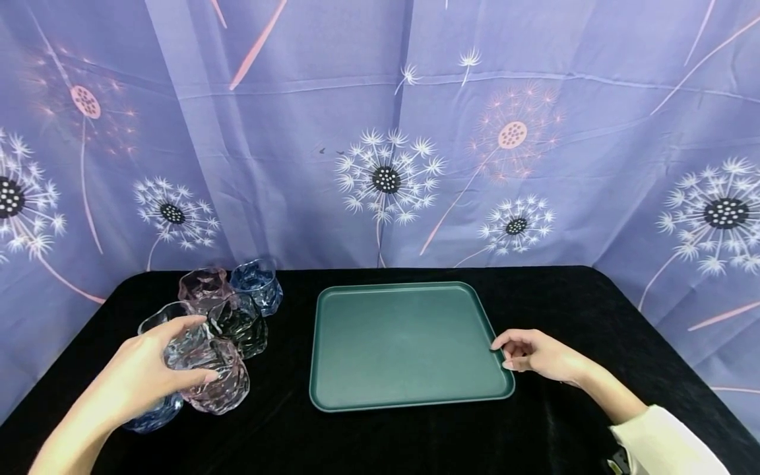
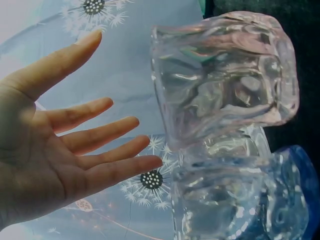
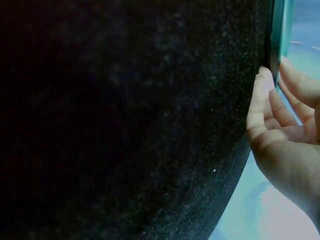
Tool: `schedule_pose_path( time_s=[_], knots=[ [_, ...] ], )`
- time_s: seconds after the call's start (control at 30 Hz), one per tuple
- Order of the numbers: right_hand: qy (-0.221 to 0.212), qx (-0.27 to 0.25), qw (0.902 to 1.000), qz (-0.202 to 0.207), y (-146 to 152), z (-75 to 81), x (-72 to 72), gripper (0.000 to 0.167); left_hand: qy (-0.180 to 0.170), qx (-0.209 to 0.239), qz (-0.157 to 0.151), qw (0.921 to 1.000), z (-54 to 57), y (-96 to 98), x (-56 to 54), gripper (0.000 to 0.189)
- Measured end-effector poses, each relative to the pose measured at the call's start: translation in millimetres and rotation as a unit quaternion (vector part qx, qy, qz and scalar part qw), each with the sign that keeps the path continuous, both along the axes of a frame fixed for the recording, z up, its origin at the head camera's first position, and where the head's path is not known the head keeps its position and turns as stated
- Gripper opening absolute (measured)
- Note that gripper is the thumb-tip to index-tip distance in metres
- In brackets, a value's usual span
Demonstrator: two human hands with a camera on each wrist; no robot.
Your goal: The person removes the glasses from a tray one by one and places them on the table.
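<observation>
At the left of the head view, my left hand (image 1: pixel 139 373) hovers over a cluster of wavy drinking glasses, fingers spread and apart from them. Nearest to it is a pink glass (image 1: pixel 222 392), also in the left wrist view, with a blue glass (image 2: pixel 240 200) beside it there. Part of the cluster is hidden behind the hand. A green rectangular tray (image 1: pixel 404 343) lies flat on the table. My right hand (image 1: pixel 540 356) pinches the tray's right rim between thumb and fingers, as the right wrist view also shows.
Behind the hand stand a grey glass (image 1: pixel 246 330), another pink glass (image 1: pixel 202 287) and a blue glass near the back edge (image 1: pixel 261 284). Black cloth (image 1: pixel 380 442) covers the table. A purple dandelion-print curtain (image 1: pixel 309 132) hangs behind it.
</observation>
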State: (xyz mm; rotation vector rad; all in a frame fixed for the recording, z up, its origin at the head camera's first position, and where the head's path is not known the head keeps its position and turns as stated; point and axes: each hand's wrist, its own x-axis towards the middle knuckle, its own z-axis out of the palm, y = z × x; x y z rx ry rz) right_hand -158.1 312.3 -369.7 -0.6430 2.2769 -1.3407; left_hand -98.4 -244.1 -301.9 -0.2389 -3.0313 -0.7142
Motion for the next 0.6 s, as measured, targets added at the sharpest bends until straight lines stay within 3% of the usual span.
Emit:
schedule_pose_path(
  time_s=[0.2, 0.6],
  knots=[
    [0.015, 0.004, 0.9999, 0.007, -1, -1.2, -1.2, 0.027, 0.016, 0.018, -0.016, 0.9996, 5.4, 14.5, -6.5, 0.084],
    [0.034, 0.018, 0.9990, 0.022, -4, -0.9, -2.3, 0.026, 0.041, 0.044, -0.066, 0.9960, 17.5, 70.2, -27.9, 0.071]
  ],
)
